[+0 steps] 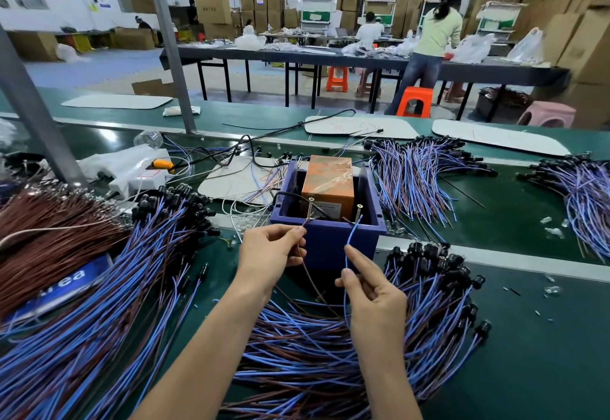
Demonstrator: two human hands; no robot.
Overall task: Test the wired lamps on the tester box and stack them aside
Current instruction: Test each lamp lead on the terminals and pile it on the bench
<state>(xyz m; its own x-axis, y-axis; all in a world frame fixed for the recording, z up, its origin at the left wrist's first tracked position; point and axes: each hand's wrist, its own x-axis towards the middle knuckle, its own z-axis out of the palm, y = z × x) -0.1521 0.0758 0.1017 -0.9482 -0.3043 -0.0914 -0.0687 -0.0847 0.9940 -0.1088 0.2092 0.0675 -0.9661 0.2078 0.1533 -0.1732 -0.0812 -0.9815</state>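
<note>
The tester box [333, 238] is a dark blue open box with an orange block inside and two upright screws at its near rim. My left hand [269, 251] pinches a brown wire [308, 274], its tip at the left screw [311, 210]. My right hand [369, 290] pinches a blue wire [351, 238] whose tip reaches up to the right screw [359, 213]. Both wires run down into the heap of wired lamps [330, 353] in front of me. The lamp on these two wires is hidden in that heap.
More blue and brown wired lamps lie left [109, 287], behind the box on the right [416, 175] and far right [584, 195]. A white power strip [135, 178] sits at left. A grey post [171, 56] rises behind. People work at far tables.
</note>
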